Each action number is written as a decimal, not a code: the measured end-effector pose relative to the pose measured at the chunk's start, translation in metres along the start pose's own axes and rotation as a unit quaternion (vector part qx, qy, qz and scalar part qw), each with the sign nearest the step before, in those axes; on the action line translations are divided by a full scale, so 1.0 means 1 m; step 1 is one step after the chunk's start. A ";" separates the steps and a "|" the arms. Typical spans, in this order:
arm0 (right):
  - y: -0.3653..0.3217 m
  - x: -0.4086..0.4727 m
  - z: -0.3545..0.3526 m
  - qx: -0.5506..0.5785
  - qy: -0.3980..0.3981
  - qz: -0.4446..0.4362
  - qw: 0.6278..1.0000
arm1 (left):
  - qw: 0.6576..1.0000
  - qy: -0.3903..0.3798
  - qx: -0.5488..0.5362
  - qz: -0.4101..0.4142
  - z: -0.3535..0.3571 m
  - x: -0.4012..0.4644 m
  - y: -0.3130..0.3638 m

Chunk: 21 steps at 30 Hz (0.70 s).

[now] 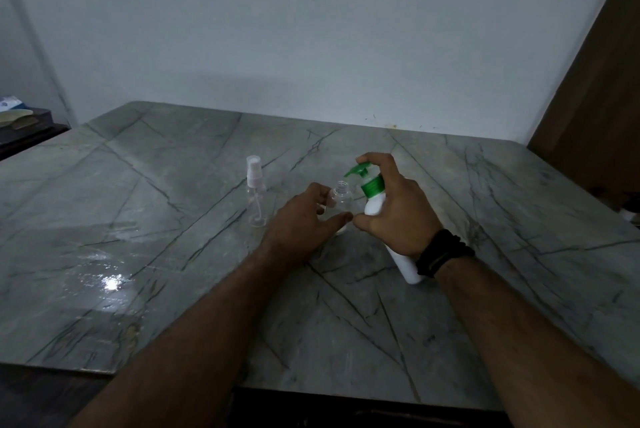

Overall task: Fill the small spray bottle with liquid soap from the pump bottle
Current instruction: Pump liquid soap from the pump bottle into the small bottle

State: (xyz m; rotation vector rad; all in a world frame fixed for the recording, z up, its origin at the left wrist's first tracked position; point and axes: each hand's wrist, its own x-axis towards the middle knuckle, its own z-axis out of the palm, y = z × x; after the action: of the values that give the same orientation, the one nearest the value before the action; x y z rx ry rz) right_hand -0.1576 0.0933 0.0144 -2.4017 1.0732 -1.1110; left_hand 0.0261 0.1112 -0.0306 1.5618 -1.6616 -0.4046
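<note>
- Spray bottle (341, 199), small, clear and uncapped, is sitting mid-worktop with its threaded open neck facing up; I'm seeing it tilted a little toward the pump bottle.
- My left hand (304, 220) is gripping the spray bottle, fingers curled round its far side, thumb (337, 220) reaching across the near side low down.
- Pump bottle (375, 201), white body with green collar and green pump head, is leaning over toward the spray bottle, its base (412, 272) resting on the worktop near my right wrist.
- Green nozzle (351, 172) is pointing left, hanging just above and beside the open neck; can't tell if it's touching the rim.
- My right hand (394, 209) is wrapping round the pump bottle's upper body, with the forefinger (372, 159) lying over the top of the pump head.
- Can't tell whether any soap is coming out; the spray bottle's contents are too hard to read.
- Second clear spray bottle (255, 192), white sprayer cap on, is standing upright just left of my left hand, apart from it.
- Black wristband (441, 253) is sitting on my right wrist.
- Worktop (173, 254) is grey veined stone, showing a wet-looking glare patch on the near left.
</note>
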 end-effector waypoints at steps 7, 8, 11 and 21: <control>-0.001 0.001 0.002 0.000 -0.008 0.001 1.000 | 1.000 0.001 0.008 -0.001 0.001 0.001 0.000; 0.000 0.001 0.002 -0.003 -0.005 0.001 1.000 | 1.000 0.002 0.008 0.000 0.001 0.001 -0.001; 0.000 0.000 0.001 -0.009 -0.001 0.004 1.000 | 1.000 -0.002 0.010 -0.005 0.001 0.002 -0.001; 0.000 -0.001 0.001 0.008 0.009 0.005 1.000 | 1.000 0.000 0.004 -0.011 0.002 0.002 -0.001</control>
State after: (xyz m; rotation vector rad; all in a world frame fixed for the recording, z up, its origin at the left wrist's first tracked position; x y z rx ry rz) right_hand -0.1573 0.0946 0.0132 -2.3767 1.0760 -1.1364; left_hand 0.0259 0.1085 -0.0319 1.5878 -1.6492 -0.4101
